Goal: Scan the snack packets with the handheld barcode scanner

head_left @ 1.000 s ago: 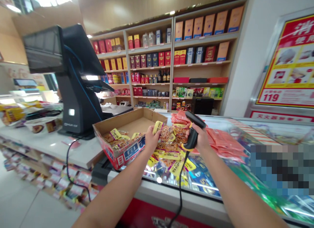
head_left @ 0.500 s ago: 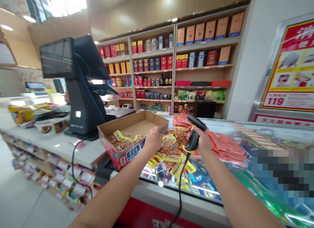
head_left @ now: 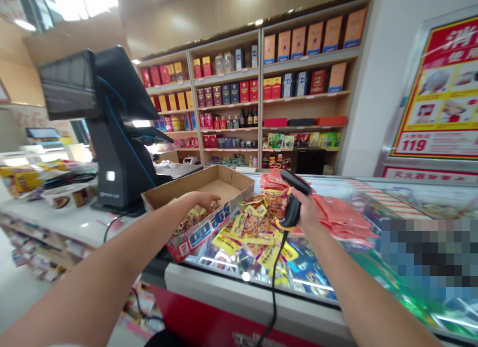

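Note:
My right hand (head_left: 304, 210) is wrapped around a black barcode scanner (head_left: 293, 207) with yellow-orange trim, held upright above the glass counter. A black cable hangs from its grip. My left hand (head_left: 204, 199) reaches inside an open cardboard box (head_left: 235, 188), its fingers stretched out over the near inner side. Nothing shows clearly in those fingers, and their lower parts are partly hidden. Several snack packets (head_left: 192, 216) with yellow labels lie in the box under my left wrist. More snack packets (head_left: 250, 223) are heaped on the glass between the box and the scanner.
Orange-pink packages (head_left: 339, 217) are stacked right of the scanner, with green packaging (head_left: 403, 292) nearer me. A black point-of-sale terminal (head_left: 119, 138) stands left of the box. Behind the counter are shelves (head_left: 227, 128) of boxed goods and bottles. A pixelated patch covers the far right.
My left hand has moved left, from the box's right front edge beside the packet heap to inside the box. My right hand still holds the scanner; the view has shifted slightly.

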Available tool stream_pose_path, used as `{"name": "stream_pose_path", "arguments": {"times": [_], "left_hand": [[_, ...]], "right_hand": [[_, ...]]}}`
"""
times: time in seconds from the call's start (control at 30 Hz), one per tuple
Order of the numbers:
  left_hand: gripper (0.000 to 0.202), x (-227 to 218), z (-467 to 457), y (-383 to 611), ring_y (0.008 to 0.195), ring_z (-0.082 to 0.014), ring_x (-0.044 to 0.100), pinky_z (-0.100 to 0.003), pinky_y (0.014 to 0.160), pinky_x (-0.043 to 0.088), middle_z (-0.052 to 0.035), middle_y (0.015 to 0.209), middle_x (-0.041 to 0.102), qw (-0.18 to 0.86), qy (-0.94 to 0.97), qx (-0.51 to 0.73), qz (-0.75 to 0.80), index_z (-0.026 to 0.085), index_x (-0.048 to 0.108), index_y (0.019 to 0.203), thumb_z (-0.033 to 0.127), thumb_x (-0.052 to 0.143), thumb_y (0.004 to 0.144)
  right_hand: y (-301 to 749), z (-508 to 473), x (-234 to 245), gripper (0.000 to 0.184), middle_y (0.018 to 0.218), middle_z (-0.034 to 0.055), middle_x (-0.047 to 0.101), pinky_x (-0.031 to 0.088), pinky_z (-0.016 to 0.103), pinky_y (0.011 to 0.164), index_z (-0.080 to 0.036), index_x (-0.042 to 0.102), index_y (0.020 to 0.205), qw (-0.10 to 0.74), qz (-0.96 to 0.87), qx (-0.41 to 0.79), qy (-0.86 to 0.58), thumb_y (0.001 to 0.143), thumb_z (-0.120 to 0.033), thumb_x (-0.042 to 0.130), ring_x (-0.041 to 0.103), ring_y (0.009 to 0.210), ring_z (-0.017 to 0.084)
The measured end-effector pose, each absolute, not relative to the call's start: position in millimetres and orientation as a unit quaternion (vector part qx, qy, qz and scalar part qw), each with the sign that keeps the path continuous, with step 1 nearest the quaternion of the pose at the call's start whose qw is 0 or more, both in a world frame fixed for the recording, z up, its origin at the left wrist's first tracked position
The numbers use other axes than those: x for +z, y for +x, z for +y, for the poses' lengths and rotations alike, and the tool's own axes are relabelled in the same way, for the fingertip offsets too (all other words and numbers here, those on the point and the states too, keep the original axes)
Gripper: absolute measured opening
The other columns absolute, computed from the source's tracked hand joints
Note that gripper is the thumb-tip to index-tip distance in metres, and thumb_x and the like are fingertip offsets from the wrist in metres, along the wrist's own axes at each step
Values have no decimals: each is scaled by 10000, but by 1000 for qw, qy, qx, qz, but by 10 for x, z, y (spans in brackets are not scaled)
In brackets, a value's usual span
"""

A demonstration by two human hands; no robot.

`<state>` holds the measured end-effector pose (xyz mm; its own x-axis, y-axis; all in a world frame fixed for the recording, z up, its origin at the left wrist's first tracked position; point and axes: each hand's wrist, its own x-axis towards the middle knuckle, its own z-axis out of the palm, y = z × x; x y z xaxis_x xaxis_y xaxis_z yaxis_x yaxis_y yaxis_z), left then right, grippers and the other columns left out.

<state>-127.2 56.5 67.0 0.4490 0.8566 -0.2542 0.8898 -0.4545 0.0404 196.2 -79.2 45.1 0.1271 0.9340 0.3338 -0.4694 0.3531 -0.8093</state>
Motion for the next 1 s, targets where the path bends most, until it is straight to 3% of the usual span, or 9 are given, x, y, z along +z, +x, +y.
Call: {"name": "stream_pose_path", "arguments": {"times": [0.2, 0.33, 0.43, 0.53, 0.67, 0.83, 1.0], "left_hand": [[762, 520, 573, -1194, 1028, -263, 627, -300, 852, 468, -122, 1206, 653, 53, 835, -120, 534, 172, 542, 1284, 249, 721, 547], [511, 577, 560, -1175, 874, -264, 639, -294, 744, 463, -108, 991, 718, -1, 822, -114, 558, 166, 699, 979, 280, 759, 484], [318, 682, 553, -1220, 747, -225, 620, -276, 679, 444, -51, 791, 716, -4, 811, -95, 578, 182, 696, 718, 285, 784, 430], [253, 787, 545, -1324, 664, -184, 586, -260, 640, 423, -2, 649, 675, 47, 800, -66, 595, 192, 653, 601, 271, 788, 402], [174, 867, 523, -1492, 623, -166, 562, -264, 620, 418, 9, 593, 658, 169, 781, -28, 601, 196, 669, 594, 256, 743, 449], [81, 1060, 469, -1583, 565, -143, 528, -249, 603, 418, 22, 505, 605, 193, 772, 109, 596, 189, 666, 540, 218, 725, 493], [187, 1373, 294, -1374, 520, -152, 543, -260, 546, 425, 19, 492, 552, 225, 653, 378, 617, 178, 543, 548, 191, 725, 590]], "right_hand": [[1964, -797, 442, 251, 467, -5, 582, 431, 234, 378, -178, 612, 703, 695, -435, 501, -277, 684, -416, 689, 532, 382, 128], [1962, -795, 434, 258, 461, -6, 577, 430, 236, 382, -176, 613, 720, 696, -435, 498, -281, 686, -422, 684, 525, 379, 127], [1956, -796, 435, 260, 458, -4, 576, 432, 237, 386, -174, 614, 713, 695, -431, 500, -285, 678, -421, 688, 526, 381, 128], [1949, -804, 443, 256, 465, -1, 584, 431, 234, 388, -175, 609, 704, 693, -429, 504, -287, 680, -417, 687, 531, 385, 126], [1941, -814, 452, 245, 477, -3, 585, 433, 234, 391, -175, 607, 708, 692, -432, 504, -283, 690, -407, 685, 530, 389, 124], [1936, -807, 444, 245, 468, -4, 576, 436, 229, 390, -171, 610, 700, 695, -441, 496, -276, 688, -404, 686, 527, 387, 120], [1931, -789, 445, 252, 505, -7, 594, 441, 231, 386, -172, 607, 712, 699, -449, 487, -269, 676, -402, 701, 535, 389, 117]]}}
